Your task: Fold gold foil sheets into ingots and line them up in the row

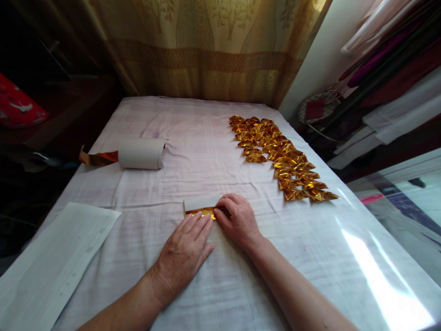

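A sheet of gold foil paper [200,202] with a pale back lies on the cloth-covered table, its near edge folded over so a shiny gold strip shows. My left hand [188,246] rests flat, its straight fingertips pressing on the gold strip at the near side. At the right end of the sheet, my right hand [238,218] pinches the folded edge between thumb and curled fingers. Part of the sheet's right side is hidden under the right hand.
Rows of folded gold foil ingots [275,147] sit at the right. A curled stack of foil paper [139,154] lies at the back left. A printed white sheet [62,257] is at the left edge. A curtain [206,59] hangs behind the table [193,124]; clothes [396,105] hang at right.
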The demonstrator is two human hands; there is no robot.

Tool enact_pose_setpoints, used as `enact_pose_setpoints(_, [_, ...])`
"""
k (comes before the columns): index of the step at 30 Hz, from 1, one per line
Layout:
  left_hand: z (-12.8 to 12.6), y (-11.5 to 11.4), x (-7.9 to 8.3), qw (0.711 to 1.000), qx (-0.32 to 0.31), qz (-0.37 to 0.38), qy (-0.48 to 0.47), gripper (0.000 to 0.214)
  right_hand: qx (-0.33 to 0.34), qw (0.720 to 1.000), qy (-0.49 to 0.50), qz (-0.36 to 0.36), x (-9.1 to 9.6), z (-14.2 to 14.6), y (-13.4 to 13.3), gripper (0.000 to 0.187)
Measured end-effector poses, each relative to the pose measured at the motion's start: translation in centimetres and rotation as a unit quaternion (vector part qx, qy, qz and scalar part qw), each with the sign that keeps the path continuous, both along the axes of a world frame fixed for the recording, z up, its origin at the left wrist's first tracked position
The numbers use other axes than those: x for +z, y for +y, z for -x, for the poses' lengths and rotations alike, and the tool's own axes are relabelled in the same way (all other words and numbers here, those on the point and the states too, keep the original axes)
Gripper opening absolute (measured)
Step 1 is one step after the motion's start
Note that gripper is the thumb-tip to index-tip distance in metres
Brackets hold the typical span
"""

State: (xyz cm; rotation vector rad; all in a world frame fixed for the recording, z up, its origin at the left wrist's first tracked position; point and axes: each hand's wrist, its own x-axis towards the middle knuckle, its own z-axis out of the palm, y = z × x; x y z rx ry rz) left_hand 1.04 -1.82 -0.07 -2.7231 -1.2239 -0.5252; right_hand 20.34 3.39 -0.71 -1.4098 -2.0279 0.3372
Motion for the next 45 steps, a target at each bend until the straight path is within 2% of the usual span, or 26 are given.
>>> enact_pose_setpoints(8, [0.0,0.1,-0.2,1.0,0.002,0.021,-0.01,0.044,-0.011,1.0,-0.008,0.003,-0.2,-0.1,-0.1,0.01])
enact_pose_setpoints(13, [0.0,0.0,-0.3,0.999,-0.001,0.028,-0.016,0.043,0.009,1.0,-0.002,0.01,-0.2,-0.2,0.0,0.004])
enact_pose_setpoints(21, [-0.1,0.0,-0.4,1.0,0.001,0.022,-0.016,0.043,0.013,1.0,0.014,-0.021,-0.4,-0.4,-0.2,0.008])
enact_pose_setpoints(27, [-0.1,0.0,-0.5,1.0,0.002,0.02,-0.021,0.043,0.03,0.999,-0.034,-0.007,0.2,-0.2,-0.8,0.005])
enact_pose_setpoints(31, [-0.1,0.1,-0.6,0.999,0.003,0.027,-0.02,0.045,0.034,0.997,-0.061,0.011,0.4,-0.5,-1.0,0.007])
enact_pose_setpoints(39, [0.0,0.1,-0.5,1.0,0.003,0.015,-0.01,0.043,0.043,0.998,-0.045,0.024,-0.2,-1.9,-1.1,0.021])
enact_pose_setpoints(45, [-0.6,0.5,0.0,0.998,0.012,0.06,0.003,0.043,0.04,0.998,-0.04,0.018,-0.3,-1.7,-1.2,0.019])
